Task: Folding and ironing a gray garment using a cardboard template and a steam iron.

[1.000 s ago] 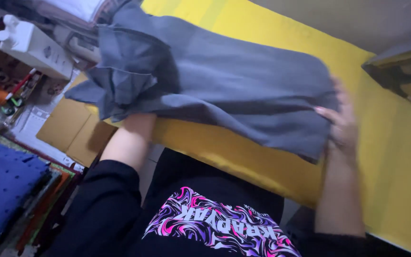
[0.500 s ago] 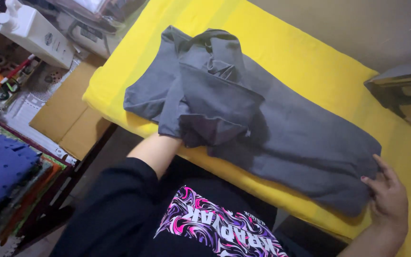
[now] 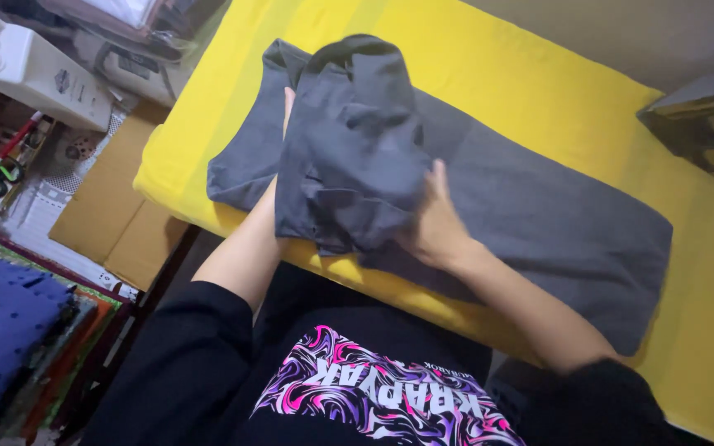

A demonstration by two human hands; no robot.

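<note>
A dark grey garment (image 3: 530, 215) lies flat along a table covered in yellow cloth (image 3: 539, 91). Its left end is folded over into a bunched flap (image 3: 357, 140). My left hand (image 3: 287, 107) is mostly hidden under that flap, with only fingertips showing at its upper edge. My right hand (image 3: 435, 223) presses on the flap's right lower edge, fingers gripping the grey fabric. Both forearms reach up from my black printed shirt.
A white bottle-shaped object (image 3: 30, 66) and clutter sit at the upper left. A brown cardboard piece (image 3: 117, 206) lies beside the table. Folded blue dotted fabric (image 3: 2, 330) is stacked at the lower left. A dark box (image 3: 704, 116) stands at the right.
My right hand has left the garment's far right end and come to the folded flap. The flap has been lifted further over the garment's left end, with my left hand under it.
</note>
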